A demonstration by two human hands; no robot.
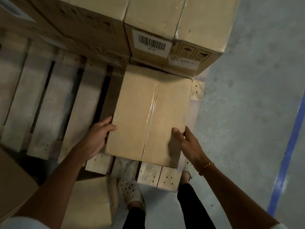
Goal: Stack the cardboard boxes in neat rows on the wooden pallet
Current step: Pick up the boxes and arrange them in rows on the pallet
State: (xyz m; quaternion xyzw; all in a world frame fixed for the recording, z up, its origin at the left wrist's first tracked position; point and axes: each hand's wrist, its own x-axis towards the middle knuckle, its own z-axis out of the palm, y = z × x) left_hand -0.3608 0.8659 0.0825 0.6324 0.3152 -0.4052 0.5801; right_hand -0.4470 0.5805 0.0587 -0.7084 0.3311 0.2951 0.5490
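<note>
A taped brown cardboard box (151, 113) lies flat at the near right corner of the wooden pallet (49, 100), its far end against the stacked boxes (165, 19). My left hand (97, 136) grips the box's near left edge, thumb on its top. At the box's near right corner, my right hand (186, 142) holds on with the thumb on top and the fingers down the side. The stack behind rises two or more layers, with barcode labels (151, 42) facing me.
Bare pallet slats stretch to the left of the box. More cardboard boxes sit on the floor at lower left (92, 200) and at the left edge (11, 179). My feet stand at the pallet's near edge. A blue floor line (287, 146) runs along the right.
</note>
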